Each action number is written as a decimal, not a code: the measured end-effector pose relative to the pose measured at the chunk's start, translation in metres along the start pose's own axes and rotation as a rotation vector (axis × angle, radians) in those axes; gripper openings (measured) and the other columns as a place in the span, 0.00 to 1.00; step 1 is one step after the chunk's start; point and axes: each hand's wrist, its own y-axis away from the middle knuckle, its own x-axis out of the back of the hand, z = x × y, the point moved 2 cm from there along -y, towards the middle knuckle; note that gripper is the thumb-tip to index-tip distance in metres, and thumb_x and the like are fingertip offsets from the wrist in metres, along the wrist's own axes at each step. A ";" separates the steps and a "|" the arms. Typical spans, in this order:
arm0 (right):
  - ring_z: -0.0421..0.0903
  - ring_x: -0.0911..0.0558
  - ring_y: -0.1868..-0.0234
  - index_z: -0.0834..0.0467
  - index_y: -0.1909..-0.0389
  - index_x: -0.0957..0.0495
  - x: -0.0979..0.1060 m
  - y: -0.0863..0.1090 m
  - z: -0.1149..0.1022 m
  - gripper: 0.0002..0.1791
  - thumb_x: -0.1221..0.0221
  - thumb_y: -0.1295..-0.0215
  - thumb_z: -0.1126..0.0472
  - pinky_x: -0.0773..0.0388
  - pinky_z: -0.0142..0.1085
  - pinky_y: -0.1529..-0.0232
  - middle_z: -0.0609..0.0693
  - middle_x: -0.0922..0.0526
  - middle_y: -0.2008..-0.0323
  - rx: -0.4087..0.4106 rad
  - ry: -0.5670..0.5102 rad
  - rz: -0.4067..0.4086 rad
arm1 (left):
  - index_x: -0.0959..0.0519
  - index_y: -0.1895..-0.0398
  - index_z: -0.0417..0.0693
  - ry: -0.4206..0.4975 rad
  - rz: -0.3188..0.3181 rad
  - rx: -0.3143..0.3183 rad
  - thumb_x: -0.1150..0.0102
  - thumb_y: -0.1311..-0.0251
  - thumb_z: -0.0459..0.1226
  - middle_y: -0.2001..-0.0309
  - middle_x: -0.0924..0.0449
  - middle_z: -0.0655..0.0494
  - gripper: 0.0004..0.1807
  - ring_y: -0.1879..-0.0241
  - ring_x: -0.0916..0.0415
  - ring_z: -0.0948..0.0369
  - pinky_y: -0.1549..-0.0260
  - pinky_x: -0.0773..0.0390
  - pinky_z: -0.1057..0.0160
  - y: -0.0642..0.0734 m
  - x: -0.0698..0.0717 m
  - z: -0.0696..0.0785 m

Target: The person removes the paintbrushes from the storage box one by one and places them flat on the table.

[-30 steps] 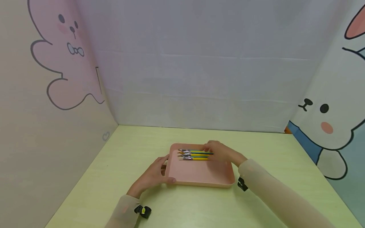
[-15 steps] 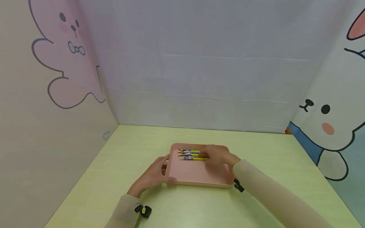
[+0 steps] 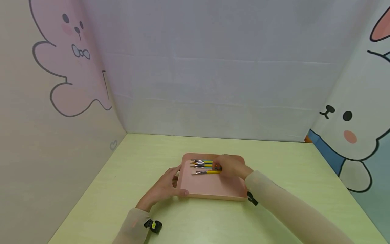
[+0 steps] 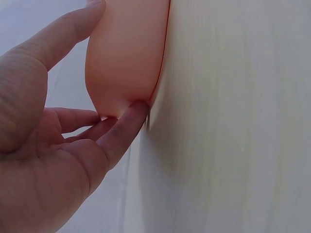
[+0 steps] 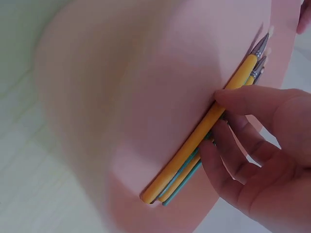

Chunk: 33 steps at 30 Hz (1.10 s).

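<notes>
On the counter (image 3: 152,149), grips pink tray (image 3: 201,187) at left with left hand (image 3: 163,186); inside, pinches nearest yellow paintbrush (image 3: 211,172) with right hand (image 3: 230,166), beside other brushes (image 3: 206,165).

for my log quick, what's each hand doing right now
Left hand: closed, holding the pink tray at its left end.
Right hand: closed, pinching a yellow paintbrush.

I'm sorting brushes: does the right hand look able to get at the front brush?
Most likely yes: the right hand is touching the front brush, and no other lies over it.
</notes>
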 end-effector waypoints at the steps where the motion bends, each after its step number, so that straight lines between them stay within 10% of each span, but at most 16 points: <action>1: 0.45 0.23 0.60 0.55 0.59 0.12 0.000 0.000 0.000 0.15 0.33 0.37 0.78 0.19 0.42 0.50 0.47 0.17 0.63 -0.004 -0.004 0.006 | 0.44 0.14 0.49 -0.002 0.001 0.000 0.14 0.50 0.45 0.26 0.36 0.42 0.63 0.33 0.25 0.43 0.35 0.20 0.46 0.000 0.000 0.000; 33: 0.44 0.24 0.63 0.57 0.62 0.11 0.000 -0.001 0.000 0.11 0.33 0.35 0.76 0.19 0.40 0.55 0.48 0.16 0.65 0.037 0.026 0.024 | 0.45 0.14 0.46 -0.017 0.004 0.019 0.14 0.50 0.48 0.25 0.36 0.42 0.64 0.31 0.26 0.44 0.34 0.20 0.47 -0.001 0.001 -0.001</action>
